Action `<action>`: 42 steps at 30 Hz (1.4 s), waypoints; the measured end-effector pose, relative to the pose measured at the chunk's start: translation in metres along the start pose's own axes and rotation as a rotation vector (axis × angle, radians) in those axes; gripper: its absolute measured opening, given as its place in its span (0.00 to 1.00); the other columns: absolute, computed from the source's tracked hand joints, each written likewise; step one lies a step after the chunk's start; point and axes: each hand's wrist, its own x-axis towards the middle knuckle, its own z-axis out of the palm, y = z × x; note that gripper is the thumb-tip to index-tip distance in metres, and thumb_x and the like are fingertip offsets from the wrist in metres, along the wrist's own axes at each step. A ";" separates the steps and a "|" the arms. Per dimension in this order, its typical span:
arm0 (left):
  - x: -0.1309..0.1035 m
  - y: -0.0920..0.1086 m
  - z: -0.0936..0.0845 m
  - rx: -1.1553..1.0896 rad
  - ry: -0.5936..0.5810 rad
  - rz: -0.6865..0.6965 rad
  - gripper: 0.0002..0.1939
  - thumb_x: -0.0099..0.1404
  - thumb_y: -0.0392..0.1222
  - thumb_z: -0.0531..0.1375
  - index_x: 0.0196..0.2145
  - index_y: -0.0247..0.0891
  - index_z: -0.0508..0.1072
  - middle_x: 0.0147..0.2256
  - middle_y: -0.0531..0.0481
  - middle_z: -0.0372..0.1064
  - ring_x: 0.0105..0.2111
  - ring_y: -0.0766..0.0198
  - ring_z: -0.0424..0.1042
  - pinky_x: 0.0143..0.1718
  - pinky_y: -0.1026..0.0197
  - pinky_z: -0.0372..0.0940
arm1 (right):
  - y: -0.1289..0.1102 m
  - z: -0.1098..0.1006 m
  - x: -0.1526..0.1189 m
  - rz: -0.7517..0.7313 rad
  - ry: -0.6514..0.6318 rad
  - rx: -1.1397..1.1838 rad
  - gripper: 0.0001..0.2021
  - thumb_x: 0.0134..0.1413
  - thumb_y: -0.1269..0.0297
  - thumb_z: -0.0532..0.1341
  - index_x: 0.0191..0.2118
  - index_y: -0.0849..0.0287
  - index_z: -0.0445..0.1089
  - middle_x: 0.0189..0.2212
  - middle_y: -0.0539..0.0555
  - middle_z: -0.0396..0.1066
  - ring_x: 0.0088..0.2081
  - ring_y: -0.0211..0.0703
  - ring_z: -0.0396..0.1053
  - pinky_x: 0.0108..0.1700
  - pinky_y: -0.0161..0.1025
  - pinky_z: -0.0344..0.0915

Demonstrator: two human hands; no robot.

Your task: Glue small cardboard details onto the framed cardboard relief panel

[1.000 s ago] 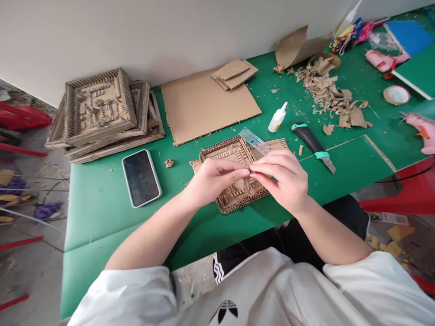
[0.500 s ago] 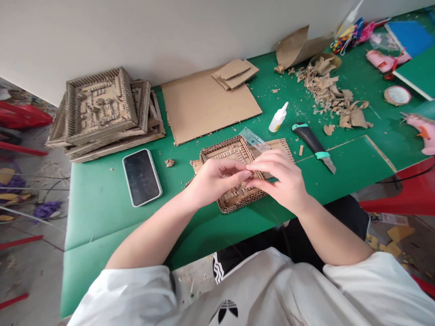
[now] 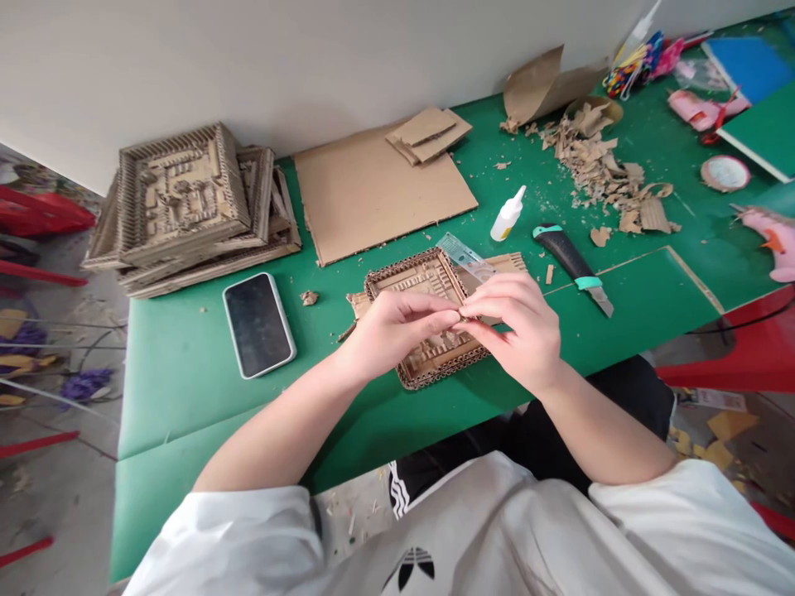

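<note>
My left hand (image 3: 401,331) and my right hand (image 3: 518,327) meet fingertip to fingertip above a small cardboard relief in a corrugated frame (image 3: 444,368). Both pinch at the same spot, and a tiny brown bit shows between them, too small to name. Strips of corrugated cardboard form rows inside the frame, partly covered by my hands. Behind my right hand, a clear ruler (image 3: 465,255) lies against the frame's far right side, over a piece of corrugated cardboard (image 3: 513,265).
A white glue bottle (image 3: 508,217) and a utility knife (image 3: 572,266) lie beyond my right hand. Leftward are a phone (image 3: 259,325) and stacked cardboard reliefs (image 3: 186,186). A cardboard sheet (image 3: 378,203) lies behind; torn scraps (image 3: 596,161) are heaped at back right.
My fingertips have shifted slightly to the right, and the right hand's fingers have drawn a little away from the left's. The other things on the table lie as before.
</note>
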 end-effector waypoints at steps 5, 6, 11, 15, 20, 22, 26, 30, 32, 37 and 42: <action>0.000 0.000 0.001 0.001 -0.031 -0.012 0.09 0.57 0.43 0.65 0.33 0.36 0.79 0.33 0.48 0.78 0.33 0.64 0.75 0.37 0.65 0.70 | 0.000 0.002 -0.001 0.037 -0.057 0.024 0.07 0.49 0.68 0.66 0.33 0.54 0.67 0.32 0.51 0.72 0.39 0.43 0.69 0.42 0.46 0.69; 0.000 0.000 0.000 0.012 -0.035 -0.013 0.09 0.58 0.44 0.64 0.33 0.36 0.79 0.32 0.48 0.78 0.32 0.65 0.75 0.35 0.66 0.70 | 0.000 0.002 -0.001 0.042 -0.070 0.032 0.07 0.49 0.67 0.66 0.34 0.54 0.68 0.32 0.51 0.71 0.39 0.44 0.69 0.42 0.47 0.69; -0.001 -0.001 -0.001 0.039 -0.033 -0.017 0.13 0.58 0.48 0.64 0.34 0.35 0.79 0.30 0.48 0.77 0.31 0.65 0.74 0.33 0.65 0.70 | 0.002 -0.002 -0.001 0.000 -0.126 0.062 0.15 0.51 0.66 0.65 0.46 0.50 0.71 0.38 0.52 0.73 0.42 0.44 0.68 0.43 0.46 0.70; 0.000 0.000 0.000 -0.030 -0.049 -0.024 0.15 0.56 0.50 0.65 0.34 0.35 0.79 0.31 0.47 0.78 0.33 0.64 0.75 0.36 0.64 0.71 | 0.001 -0.004 0.000 -0.029 -0.064 0.056 0.11 0.51 0.68 0.65 0.42 0.50 0.72 0.35 0.51 0.74 0.39 0.43 0.69 0.41 0.46 0.71; 0.000 0.002 0.000 -0.004 -0.018 -0.025 0.13 0.58 0.47 0.64 0.35 0.36 0.79 0.32 0.47 0.78 0.31 0.65 0.74 0.33 0.65 0.70 | 0.001 -0.004 0.001 -0.016 0.001 0.025 0.09 0.48 0.69 0.66 0.37 0.52 0.71 0.31 0.51 0.72 0.38 0.43 0.68 0.41 0.46 0.70; 0.000 0.001 0.001 -0.025 -0.020 -0.040 0.11 0.57 0.46 0.65 0.34 0.36 0.79 0.32 0.47 0.78 0.31 0.65 0.75 0.35 0.65 0.70 | 0.001 -0.003 0.000 -0.005 -0.014 0.026 0.08 0.48 0.68 0.66 0.36 0.52 0.70 0.32 0.50 0.71 0.39 0.43 0.68 0.42 0.46 0.69; -0.001 0.001 0.003 -0.105 -0.056 -0.073 0.12 0.54 0.46 0.67 0.33 0.35 0.79 0.32 0.47 0.78 0.33 0.64 0.75 0.37 0.64 0.71 | 0.000 0.000 -0.001 0.042 -0.078 0.038 0.06 0.49 0.68 0.66 0.31 0.53 0.67 0.34 0.50 0.71 0.41 0.44 0.68 0.44 0.48 0.68; -0.002 0.001 0.002 -0.009 -0.027 -0.040 0.12 0.56 0.47 0.65 0.33 0.35 0.78 0.31 0.47 0.77 0.31 0.66 0.74 0.33 0.65 0.69 | 0.001 0.000 -0.002 0.063 -0.129 0.060 0.07 0.49 0.67 0.66 0.34 0.54 0.67 0.36 0.52 0.71 0.43 0.45 0.68 0.46 0.49 0.68; -0.002 0.001 0.000 0.054 0.001 -0.018 0.12 0.59 0.46 0.63 0.33 0.34 0.78 0.30 0.48 0.76 0.30 0.67 0.73 0.32 0.66 0.69 | 0.002 -0.002 -0.002 0.041 -0.152 0.063 0.11 0.49 0.67 0.66 0.39 0.54 0.69 0.38 0.53 0.72 0.44 0.45 0.68 0.47 0.49 0.69; -0.001 0.000 0.000 -0.017 0.013 -0.028 0.12 0.58 0.47 0.64 0.34 0.35 0.79 0.31 0.47 0.77 0.32 0.66 0.75 0.37 0.65 0.70 | 0.004 -0.003 -0.001 -0.075 -0.063 -0.016 0.15 0.51 0.73 0.64 0.45 0.50 0.71 0.37 0.51 0.74 0.42 0.44 0.68 0.42 0.46 0.72; -0.001 -0.001 0.001 -0.041 0.136 -0.084 0.17 0.57 0.45 0.65 0.44 0.38 0.77 0.37 0.47 0.78 0.35 0.63 0.76 0.38 0.62 0.72 | 0.003 0.000 -0.001 -0.084 -0.006 -0.115 0.16 0.49 0.72 0.65 0.44 0.49 0.70 0.35 0.51 0.73 0.41 0.45 0.68 0.43 0.48 0.72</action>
